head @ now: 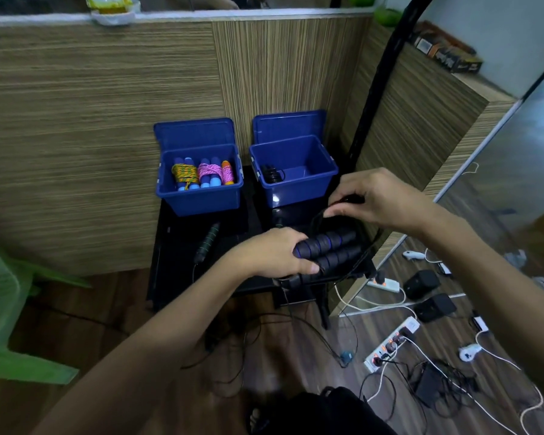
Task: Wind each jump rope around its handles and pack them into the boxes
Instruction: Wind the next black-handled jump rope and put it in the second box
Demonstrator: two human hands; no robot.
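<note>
The pair of black handles (327,248), ringed with thin blue bands, lies side by side over the near right part of the dark worktop (182,246), clamped at its left end in the left hand (274,254). The right hand (371,199) is just beyond and above, pinching the thin black cord (319,216) between thumb and fingers; the two hands are close but apart. This looks like the winding step: no turns of cord show on the handles, so the next move likely calls for carrying the cord round both handles with steady tension while the left hand keeps them together.

Farther back, the right blue box (296,183) holds one dark wound rope (270,174); the left blue box (201,196) holds colourful wound ropes (201,174). A green-banded rope handle (208,240) lies unwound on the worktop.
</note>
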